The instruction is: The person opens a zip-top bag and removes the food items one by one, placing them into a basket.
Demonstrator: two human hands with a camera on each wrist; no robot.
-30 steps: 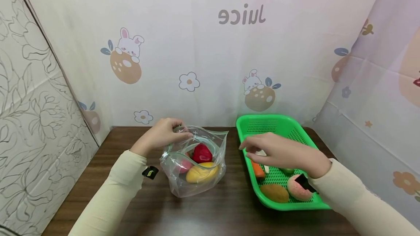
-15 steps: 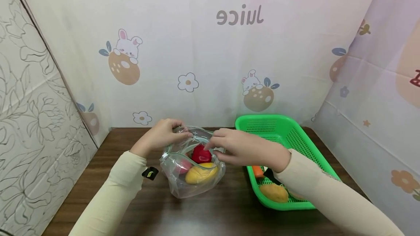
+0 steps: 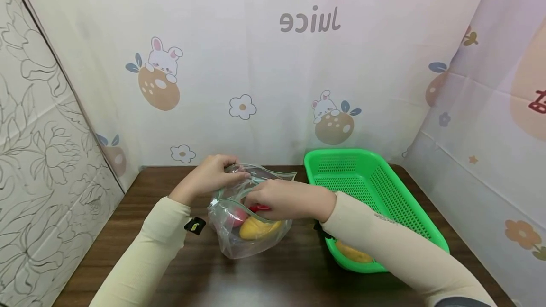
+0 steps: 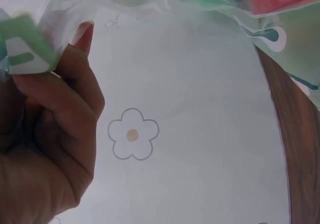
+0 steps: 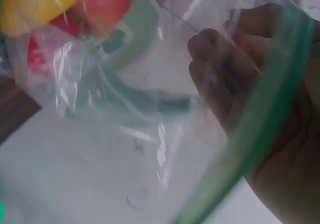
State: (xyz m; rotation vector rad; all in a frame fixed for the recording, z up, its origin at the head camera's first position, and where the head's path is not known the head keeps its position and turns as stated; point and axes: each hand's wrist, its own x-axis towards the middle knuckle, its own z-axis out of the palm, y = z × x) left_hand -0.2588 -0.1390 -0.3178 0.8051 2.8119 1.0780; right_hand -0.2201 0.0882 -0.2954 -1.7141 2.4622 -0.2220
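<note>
A clear zip bag [image 3: 239,245] stands on the table with its mouth spread. My left hand [image 3: 213,176] grips the bag's rim at the far left; in the left wrist view its fingers are curled at the plastic. Inside are a yellow mango-like fruit [image 3: 258,230], a pink-red round fruit [image 3: 236,217] and a glossy red piece [image 3: 259,208], mostly covered. My right hand [image 3: 281,198] reaches into the bag's mouth, fingertips over the red piece. In the right wrist view its fingers are loosely bent behind the plastic, with nothing visible between them.
A green perforated basket [image 3: 420,203] stands to the right, partly under the right forearm. A yellow-brown oval fruit [image 3: 353,252] lies at its near end. A patterned curtain [image 3: 273,84] hangs behind the brown wooden table [image 3: 179,269].
My right hand has moved left from above the basket into the bag's mouth, now covering much of the red piece. My left hand has kept its grip on the rim.
</note>
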